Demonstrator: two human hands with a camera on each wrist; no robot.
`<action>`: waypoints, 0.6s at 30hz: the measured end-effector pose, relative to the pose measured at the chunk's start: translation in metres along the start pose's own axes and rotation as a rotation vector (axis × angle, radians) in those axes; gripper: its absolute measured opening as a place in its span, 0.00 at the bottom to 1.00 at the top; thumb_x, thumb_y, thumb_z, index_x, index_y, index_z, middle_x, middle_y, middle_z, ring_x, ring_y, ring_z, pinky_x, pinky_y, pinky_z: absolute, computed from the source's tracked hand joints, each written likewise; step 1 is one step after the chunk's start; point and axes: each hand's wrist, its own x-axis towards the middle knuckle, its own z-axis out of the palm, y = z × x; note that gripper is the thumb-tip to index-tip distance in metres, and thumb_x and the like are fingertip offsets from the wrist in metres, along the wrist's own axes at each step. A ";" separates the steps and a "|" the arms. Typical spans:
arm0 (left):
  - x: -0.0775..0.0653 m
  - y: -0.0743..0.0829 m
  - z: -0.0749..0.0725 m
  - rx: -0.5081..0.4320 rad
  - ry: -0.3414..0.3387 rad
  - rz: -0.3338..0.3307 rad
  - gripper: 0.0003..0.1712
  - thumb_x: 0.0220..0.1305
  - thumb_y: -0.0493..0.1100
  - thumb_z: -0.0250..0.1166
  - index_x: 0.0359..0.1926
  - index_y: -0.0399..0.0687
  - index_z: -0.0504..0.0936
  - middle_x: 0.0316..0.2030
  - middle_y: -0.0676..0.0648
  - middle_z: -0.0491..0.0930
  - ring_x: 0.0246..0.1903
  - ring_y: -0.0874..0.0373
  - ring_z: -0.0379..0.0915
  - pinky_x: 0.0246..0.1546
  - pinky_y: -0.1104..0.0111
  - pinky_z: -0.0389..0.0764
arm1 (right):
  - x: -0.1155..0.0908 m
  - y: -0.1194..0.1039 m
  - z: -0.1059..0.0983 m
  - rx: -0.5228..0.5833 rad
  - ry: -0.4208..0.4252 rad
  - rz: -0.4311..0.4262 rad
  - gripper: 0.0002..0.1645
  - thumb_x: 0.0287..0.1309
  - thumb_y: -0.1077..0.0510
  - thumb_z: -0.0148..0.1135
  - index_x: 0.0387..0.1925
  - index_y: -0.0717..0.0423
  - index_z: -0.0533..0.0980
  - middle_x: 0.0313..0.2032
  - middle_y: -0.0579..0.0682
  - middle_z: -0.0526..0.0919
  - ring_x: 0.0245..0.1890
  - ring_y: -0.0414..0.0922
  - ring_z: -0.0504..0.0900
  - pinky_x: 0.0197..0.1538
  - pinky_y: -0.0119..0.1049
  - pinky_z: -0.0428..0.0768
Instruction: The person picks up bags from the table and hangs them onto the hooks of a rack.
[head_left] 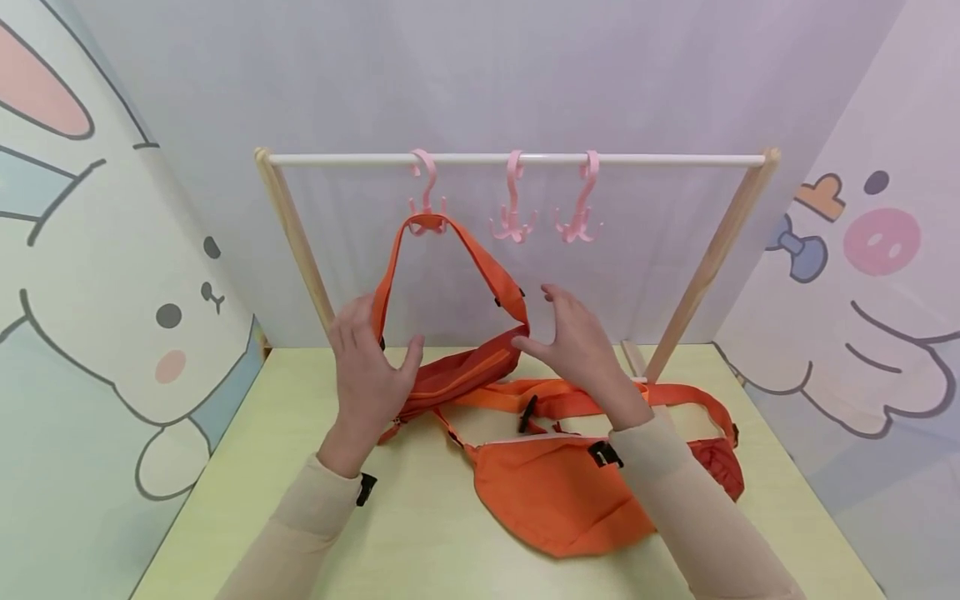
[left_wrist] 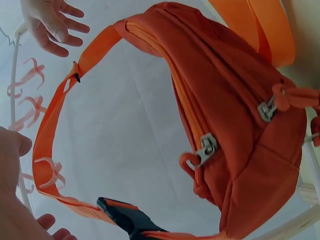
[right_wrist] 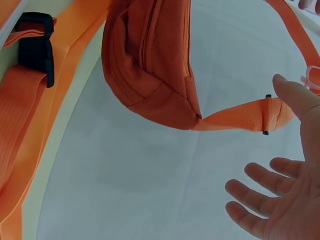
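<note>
A dark orange waist bag [head_left: 468,371] hangs by its orange strap [head_left: 483,262] from the leftmost pink hook [head_left: 429,183]. Its body tilts, the left end low over the table. My left hand [head_left: 367,367] is at the strap's left side, thumb and fingers spread apart. To the right of the strap, my right hand [head_left: 581,342] has its fingers extended, its thumb by the bag's right end. In the left wrist view, zipper pulls [left_wrist: 206,149] and a fastened black buckle [left_wrist: 125,216] show. The right wrist view has a strap slider [right_wrist: 267,115] near the right thumb.
Two more pink hooks [head_left: 513,200] hang from the white rail [head_left: 660,159] of a wooden-legged rack [head_left: 708,267]. On the table [head_left: 247,500] lie an orange waist bag [head_left: 555,500] and a dark red bag [head_left: 720,467], partly behind my right forearm. Cartoon-printed panels flank the table.
</note>
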 end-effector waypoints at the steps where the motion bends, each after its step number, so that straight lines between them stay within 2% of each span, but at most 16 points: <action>1: -0.001 0.002 0.001 -0.008 0.013 0.020 0.45 0.66 0.45 0.72 0.75 0.31 0.62 0.68 0.33 0.67 0.66 0.35 0.61 0.67 0.46 0.66 | -0.002 0.001 -0.001 0.000 -0.003 0.010 0.60 0.59 0.35 0.77 0.80 0.58 0.59 0.72 0.58 0.72 0.69 0.58 0.72 0.70 0.59 0.73; 4: -0.007 0.007 0.006 -0.031 0.022 0.048 0.44 0.65 0.45 0.72 0.74 0.31 0.63 0.66 0.33 0.69 0.64 0.35 0.63 0.65 0.47 0.67 | -0.006 0.005 -0.003 0.003 -0.015 0.035 0.60 0.59 0.37 0.78 0.81 0.57 0.59 0.72 0.58 0.70 0.70 0.58 0.71 0.70 0.60 0.73; 7: -0.016 0.011 0.012 -0.050 -0.008 0.059 0.43 0.64 0.45 0.73 0.73 0.31 0.65 0.66 0.33 0.70 0.62 0.35 0.65 0.64 0.48 0.68 | -0.010 0.010 -0.004 -0.011 -0.036 0.052 0.59 0.60 0.38 0.78 0.80 0.57 0.59 0.73 0.59 0.70 0.70 0.59 0.70 0.70 0.60 0.72; 18: -0.038 0.025 0.025 -0.035 -0.312 0.002 0.43 0.66 0.47 0.75 0.73 0.35 0.66 0.67 0.36 0.69 0.65 0.41 0.65 0.62 0.49 0.76 | -0.021 0.034 0.001 -0.037 -0.074 0.089 0.56 0.61 0.42 0.78 0.79 0.59 0.60 0.72 0.61 0.71 0.68 0.61 0.73 0.67 0.61 0.76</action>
